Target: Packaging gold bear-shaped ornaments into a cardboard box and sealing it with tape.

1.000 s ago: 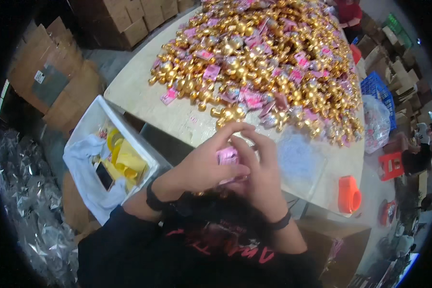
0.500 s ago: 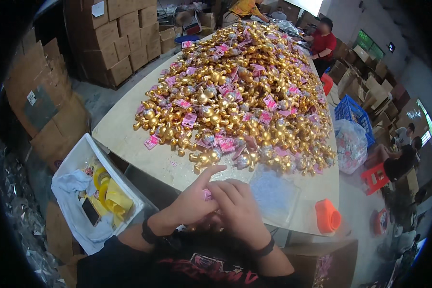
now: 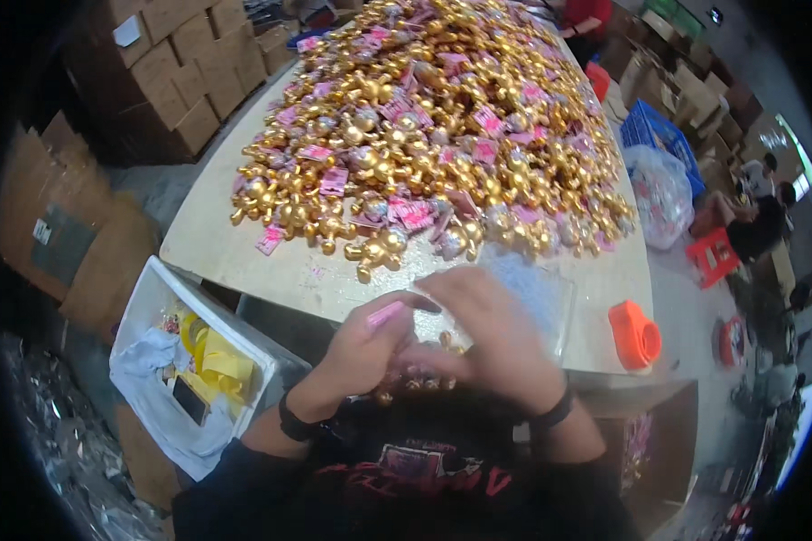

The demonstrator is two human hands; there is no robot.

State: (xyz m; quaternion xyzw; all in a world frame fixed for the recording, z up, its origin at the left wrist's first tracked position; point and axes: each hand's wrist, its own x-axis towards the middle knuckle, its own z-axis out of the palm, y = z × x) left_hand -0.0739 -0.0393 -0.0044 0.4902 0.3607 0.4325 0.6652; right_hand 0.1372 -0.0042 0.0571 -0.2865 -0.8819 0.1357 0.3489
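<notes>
My left hand is closed in front of my chest, with a pink tag showing between its fingers. Just below and beside it are small shiny gold figurine parts, partly hidden by both hands; whether they hang from the tag I cannot tell. My right hand is close by on the right, blurred, its fingers and thumb spread apart and pointing toward the left one. Beyond them, a large heap of gold figurines with pink tags covers most of the table. One gold figurine lies at the heap's near edge.
An orange tape-dispenser-like piece stands at the table's right corner, near clear plastic bags. At left, a white foam box holds cloth, yellow tape and a phone. An open carton sits low right. Stacked cartons stand behind left.
My right hand has moved right and up, away from the left, and its fingers have spread. The left hand keeps the pink tag. The view has tilted downward.
</notes>
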